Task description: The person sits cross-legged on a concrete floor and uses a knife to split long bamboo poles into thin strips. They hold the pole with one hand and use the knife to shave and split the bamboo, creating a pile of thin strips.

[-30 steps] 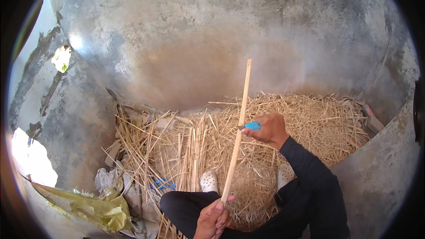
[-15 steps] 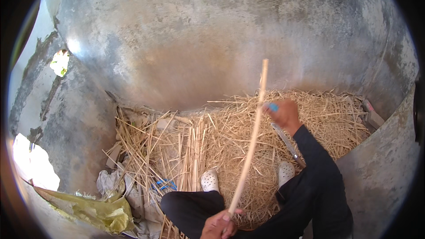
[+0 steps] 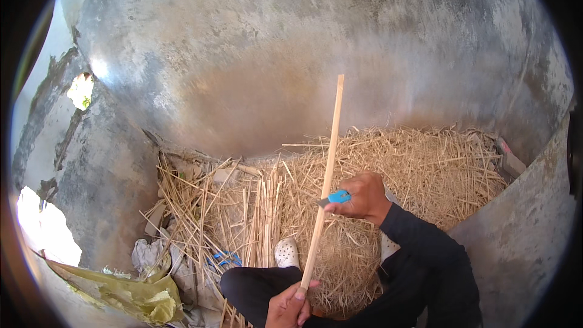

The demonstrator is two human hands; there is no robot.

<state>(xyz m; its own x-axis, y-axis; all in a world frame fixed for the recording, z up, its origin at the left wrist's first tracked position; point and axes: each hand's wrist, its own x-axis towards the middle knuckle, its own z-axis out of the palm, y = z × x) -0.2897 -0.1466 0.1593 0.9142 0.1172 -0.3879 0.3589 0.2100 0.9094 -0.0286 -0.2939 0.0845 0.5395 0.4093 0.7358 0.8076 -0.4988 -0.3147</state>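
Observation:
A long, flat strip of pale wood or bamboo [image 3: 331,152] slants up from my lap toward the wall. Its lower end is gripped in my left hand [image 3: 286,308], thumb laid along it. My right hand [image 3: 361,197] is closed around a small blue-handled cutter knife [image 3: 340,197]. The grey blade meets the strip about midway along its length. Thin shavings [image 3: 419,176] lie heaped beyond and beneath my right hand. Several split strips [image 3: 266,215] lie side by side to the left of them.
High grey concrete walls [image 3: 303,30] enclose the spot, with bright holes at the left. A yellow-green sheet [image 3: 130,294] and crumpled pale cloth [image 3: 147,254] lie lower left. Blue looped handles [image 3: 225,259] show among loose sticks. A brick [image 3: 512,164] sits in the right corner.
My right hand has moved down and left along the strip with the cutter knife. The strip has shifted left and turned, showing a flatter face. My left hand keeps its grip, slightly further left.

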